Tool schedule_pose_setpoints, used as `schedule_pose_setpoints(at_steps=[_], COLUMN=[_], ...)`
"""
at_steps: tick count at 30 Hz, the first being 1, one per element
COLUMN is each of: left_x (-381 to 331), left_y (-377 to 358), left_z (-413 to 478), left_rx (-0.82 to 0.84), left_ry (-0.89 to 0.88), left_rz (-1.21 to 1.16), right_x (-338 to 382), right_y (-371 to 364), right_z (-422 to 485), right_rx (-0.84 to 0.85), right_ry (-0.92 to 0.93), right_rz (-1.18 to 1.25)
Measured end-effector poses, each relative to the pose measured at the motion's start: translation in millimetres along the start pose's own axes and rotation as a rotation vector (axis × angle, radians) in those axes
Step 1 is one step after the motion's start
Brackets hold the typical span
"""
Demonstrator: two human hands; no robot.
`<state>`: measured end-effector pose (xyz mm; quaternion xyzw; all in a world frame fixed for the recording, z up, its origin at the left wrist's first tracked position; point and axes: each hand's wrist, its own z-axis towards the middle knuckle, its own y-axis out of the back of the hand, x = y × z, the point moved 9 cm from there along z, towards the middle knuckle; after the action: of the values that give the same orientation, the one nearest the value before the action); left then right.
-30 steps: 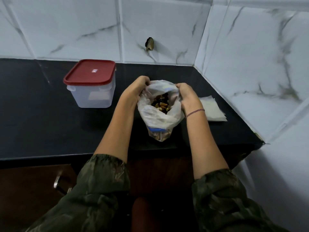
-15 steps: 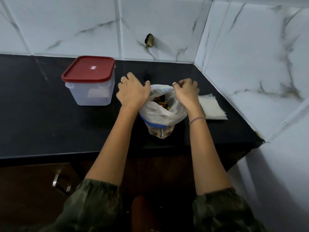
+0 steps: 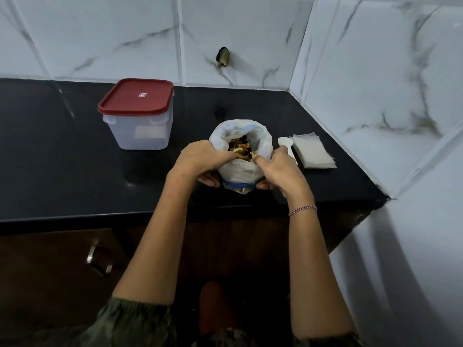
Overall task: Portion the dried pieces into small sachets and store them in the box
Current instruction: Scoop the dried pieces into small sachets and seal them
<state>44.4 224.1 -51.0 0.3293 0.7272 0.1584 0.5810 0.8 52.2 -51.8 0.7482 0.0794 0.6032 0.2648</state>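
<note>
Black polished stone counter [image 3: 50, 159], set in a corner of white marble-veined wall tiles [image 3: 100, 33].

Far left: translucent square plastic box [image 3: 136, 116] with a red lid, lid on, well apart from my hands.

Left hand [image 3: 200, 159]: fingers curled over the near rim of the thin white plastic bag [image 3: 240, 171], thumb low at its side.

Bag: upright at mid-counter, mouth up, rim turned outward in a collar, blue band near its base. Dried pieces [image 3: 240, 147] inside are mixed brown, orange and dark, and lie close under the mouth.

Right hand [image 3: 278, 166]: pinches the same rim from the other side, fingers under the bag's flank.

Just beyond the right hand: small white plastic spoon [image 3: 285, 144], handle partly hidden by my knuckles. Beside it, further right: stack of small flat white sachets [image 3: 313, 151], long edges running away from me.

Judgement: mouth now wide enough to scoop from. Spoon and sachets both lie right of the bag, so the right hand is nearer; the left should steady the bag. Box not yet opened.
</note>
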Motion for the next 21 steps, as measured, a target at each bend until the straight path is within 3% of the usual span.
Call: schedule_pose_setpoints(at_steps=[5, 9, 15, 18, 21], left_x=[1, -5, -8, -11, -15], left_y=[2, 7, -9, -18, -27], left_z=[0, 3, 2, 7, 7], left_rx=[-0.136, -0.160, -0.062, 0.038, 0.107], left_ry=[-0.086, -0.074, 0.049, 0.099, 0.147], left_rz=[-0.161, -0.478, -1.091, -1.375, -1.490], right_x=[-5, 1, 8, 22, 16], right_y=[-4, -9, -27, -24, -23], right_z=[3, 14, 23, 27, 29], right_rx=[-0.013, -0.036, 0.026, 0.020, -0.047], right_ry=[-0.023, -0.067, -0.169, -0.030, -0.089], right_rz=[0.303, 0.638, 1.304, 1.469, 1.454])
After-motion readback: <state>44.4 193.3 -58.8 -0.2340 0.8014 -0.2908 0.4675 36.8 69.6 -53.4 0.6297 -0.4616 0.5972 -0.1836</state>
